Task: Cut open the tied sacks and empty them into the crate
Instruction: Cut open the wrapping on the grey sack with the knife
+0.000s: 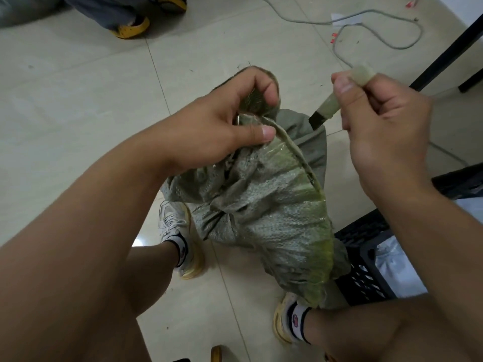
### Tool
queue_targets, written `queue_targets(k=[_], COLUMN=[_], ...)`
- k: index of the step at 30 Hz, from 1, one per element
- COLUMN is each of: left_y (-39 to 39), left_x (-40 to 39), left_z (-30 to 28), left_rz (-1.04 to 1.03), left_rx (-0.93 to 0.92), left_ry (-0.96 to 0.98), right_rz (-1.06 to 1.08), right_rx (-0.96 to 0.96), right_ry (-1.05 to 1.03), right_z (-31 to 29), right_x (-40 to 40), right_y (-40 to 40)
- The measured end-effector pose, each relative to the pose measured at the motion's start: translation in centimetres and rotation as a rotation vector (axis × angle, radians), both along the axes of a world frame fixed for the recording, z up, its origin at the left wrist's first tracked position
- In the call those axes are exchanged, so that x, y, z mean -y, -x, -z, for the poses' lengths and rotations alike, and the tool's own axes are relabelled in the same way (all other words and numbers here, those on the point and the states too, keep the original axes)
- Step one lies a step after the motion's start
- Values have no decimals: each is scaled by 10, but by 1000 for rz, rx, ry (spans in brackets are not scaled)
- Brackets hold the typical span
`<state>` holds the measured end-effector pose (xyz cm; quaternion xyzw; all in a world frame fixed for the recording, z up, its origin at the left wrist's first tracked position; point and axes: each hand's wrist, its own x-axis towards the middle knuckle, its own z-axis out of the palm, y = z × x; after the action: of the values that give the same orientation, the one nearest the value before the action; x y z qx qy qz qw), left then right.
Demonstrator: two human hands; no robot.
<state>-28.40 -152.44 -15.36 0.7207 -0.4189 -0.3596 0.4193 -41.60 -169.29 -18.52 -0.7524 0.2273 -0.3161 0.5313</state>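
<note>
A green woven sack (271,218) stands on the floor between my feet, its neck bunched and wrapped with clear tape. My left hand (224,124) grips the gathered top of the sack. My right hand (379,126) holds a knife (326,108) by its tape-wrapped handle, the dark blade pointing down at the sack just right of the neck. A black slatted crate (366,259) sits to the right of the sack, partly hidden by my right forearm, with white bags inside.
A grey cable (376,35) loops on the tiled floor at the back right. A black table leg (449,48) slants at the right. Another person's feet in yellow clogs (130,27) stand at the top left.
</note>
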Motion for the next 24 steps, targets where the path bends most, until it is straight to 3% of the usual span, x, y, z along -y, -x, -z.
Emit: queue_targets(k=[6,9,15,24], left_y=[2,3,-1,-11], left_x=[5,5,1,-2], left_z=[1,0,6,13], left_rz=[-107,-99,-19,90], left_rx=[176,172,143,31], left_ry=[68,-21,-383,-387], right_rz=[58,73,-8,-265], right_rx=[1,15,102,153], right_ry=[-41,-40,-138,-10], right_z=[-2,-4,-8,-10], right_x=[4,2,-3,-21], right_y=[-1,-1,0,6])
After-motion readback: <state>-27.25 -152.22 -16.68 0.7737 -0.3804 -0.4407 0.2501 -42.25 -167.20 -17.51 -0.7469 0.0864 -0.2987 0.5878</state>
